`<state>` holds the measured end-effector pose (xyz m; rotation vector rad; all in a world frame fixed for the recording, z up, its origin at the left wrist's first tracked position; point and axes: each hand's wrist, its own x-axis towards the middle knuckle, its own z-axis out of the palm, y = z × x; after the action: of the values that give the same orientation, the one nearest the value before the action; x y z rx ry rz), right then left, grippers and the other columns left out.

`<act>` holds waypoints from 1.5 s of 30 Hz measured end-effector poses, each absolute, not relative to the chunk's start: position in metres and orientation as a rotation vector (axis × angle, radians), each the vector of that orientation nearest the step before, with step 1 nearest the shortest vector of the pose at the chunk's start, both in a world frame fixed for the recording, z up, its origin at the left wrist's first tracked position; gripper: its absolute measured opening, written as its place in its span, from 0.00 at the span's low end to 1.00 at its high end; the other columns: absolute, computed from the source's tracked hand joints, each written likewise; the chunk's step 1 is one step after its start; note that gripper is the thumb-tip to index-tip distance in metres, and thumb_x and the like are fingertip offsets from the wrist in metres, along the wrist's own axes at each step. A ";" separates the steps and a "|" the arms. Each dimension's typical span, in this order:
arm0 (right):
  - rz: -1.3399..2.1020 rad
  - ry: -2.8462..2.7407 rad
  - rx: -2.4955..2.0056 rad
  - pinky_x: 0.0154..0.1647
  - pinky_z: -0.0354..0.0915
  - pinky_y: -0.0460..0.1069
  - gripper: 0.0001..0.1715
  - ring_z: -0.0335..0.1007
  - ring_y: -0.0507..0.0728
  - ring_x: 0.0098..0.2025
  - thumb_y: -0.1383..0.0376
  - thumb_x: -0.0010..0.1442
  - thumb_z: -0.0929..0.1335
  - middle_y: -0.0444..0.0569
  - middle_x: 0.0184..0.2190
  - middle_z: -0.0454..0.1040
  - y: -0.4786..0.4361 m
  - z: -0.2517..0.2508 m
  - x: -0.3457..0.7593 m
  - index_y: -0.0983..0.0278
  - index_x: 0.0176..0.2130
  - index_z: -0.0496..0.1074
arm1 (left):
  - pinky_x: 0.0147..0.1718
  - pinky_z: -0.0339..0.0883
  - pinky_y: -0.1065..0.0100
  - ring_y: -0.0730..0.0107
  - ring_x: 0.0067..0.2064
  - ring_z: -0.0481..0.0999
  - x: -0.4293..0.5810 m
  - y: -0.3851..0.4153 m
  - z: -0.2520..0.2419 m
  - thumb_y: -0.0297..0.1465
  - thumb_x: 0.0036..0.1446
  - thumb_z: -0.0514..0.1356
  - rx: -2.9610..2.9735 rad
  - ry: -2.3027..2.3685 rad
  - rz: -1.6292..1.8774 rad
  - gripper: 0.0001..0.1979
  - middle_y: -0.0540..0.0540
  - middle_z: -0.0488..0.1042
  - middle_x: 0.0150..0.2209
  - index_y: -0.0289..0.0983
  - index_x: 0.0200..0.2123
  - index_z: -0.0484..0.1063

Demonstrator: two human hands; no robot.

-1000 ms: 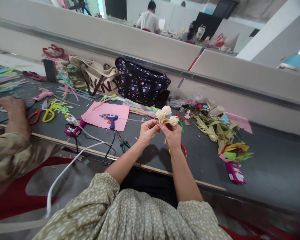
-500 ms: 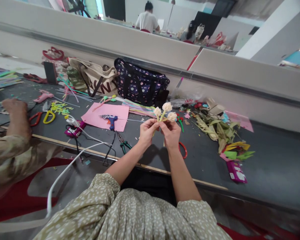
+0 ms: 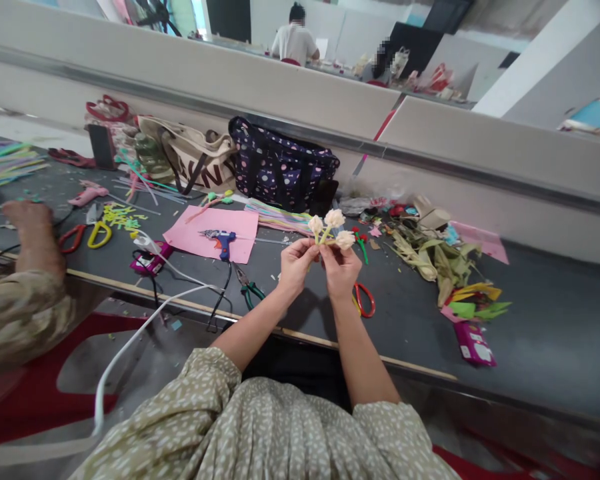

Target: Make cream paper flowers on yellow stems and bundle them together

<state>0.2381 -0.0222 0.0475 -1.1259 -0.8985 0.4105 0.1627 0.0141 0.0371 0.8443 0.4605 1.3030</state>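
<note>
Three cream artificial flowers (image 3: pixel 335 219) on pale yellow-green stems are held above the table, close to its front edge. My left hand (image 3: pixel 299 263) pinches the stems between thumb and fingers. Beside it, my right hand (image 3: pixel 342 270) is also closed on the stems, near the right-hand flower. My fingers cover the lower stems. Red-handled scissors (image 3: pixel 365 301) lie just right of my right wrist, and green-handled pliers (image 3: pixel 250 288) lie left of my left forearm. Farther left, a blue glue gun (image 3: pixel 225 244) rests on a pink sheet (image 3: pixel 185 230).
A patterned dark bag (image 3: pixel 280 163) and a beige bag (image 3: pixel 200 153) stand against the partition. Dried husks (image 3: pixel 430 257) and a purple packet (image 3: pixel 474 345) lie right. A white cable (image 3: pixel 130 340) hangs over the left edge. A co-worker's hand (image 3: pixel 33 230) rests at far left.
The right-hand flower has tipped slightly down and outward. My right hand has shifted a little, uncovering more of the red-handled scissors. Both hands keep their hold on the stems.
</note>
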 end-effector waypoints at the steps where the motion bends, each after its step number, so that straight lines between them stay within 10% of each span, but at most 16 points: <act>1: 0.461 -0.908 -1.113 0.26 0.65 0.46 0.10 0.66 0.49 0.24 0.60 0.52 0.72 0.42 0.26 0.73 -0.022 0.048 0.240 0.63 0.33 0.74 | 0.26 0.62 0.74 0.78 0.24 0.67 0.162 0.015 0.037 0.37 0.43 0.70 0.849 0.458 1.288 0.14 0.51 0.72 0.25 0.34 0.29 0.75; 30: 1.049 -0.782 -0.995 0.14 0.49 0.41 0.14 0.62 0.46 0.20 0.63 0.45 0.75 0.39 0.24 0.70 -0.028 0.064 0.249 0.62 0.33 0.73 | 0.21 0.61 0.74 0.79 0.22 0.67 0.146 0.021 0.046 0.37 0.40 0.72 0.823 0.362 1.034 0.15 0.50 0.72 0.23 0.33 0.27 0.74; 45: 0.948 -0.861 -1.026 0.24 0.62 0.45 0.16 0.65 0.48 0.26 0.62 0.43 0.76 0.41 0.28 0.74 -0.024 0.063 0.249 0.62 0.34 0.74 | 0.21 0.60 0.74 0.77 0.22 0.70 0.143 0.032 0.040 0.37 0.41 0.71 0.893 0.341 1.046 0.15 0.49 0.74 0.25 0.33 0.28 0.74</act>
<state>0.2490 -0.0240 0.0630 -1.0258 -0.8615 0.9479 0.1429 0.0315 0.0401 0.8929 0.3410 1.0462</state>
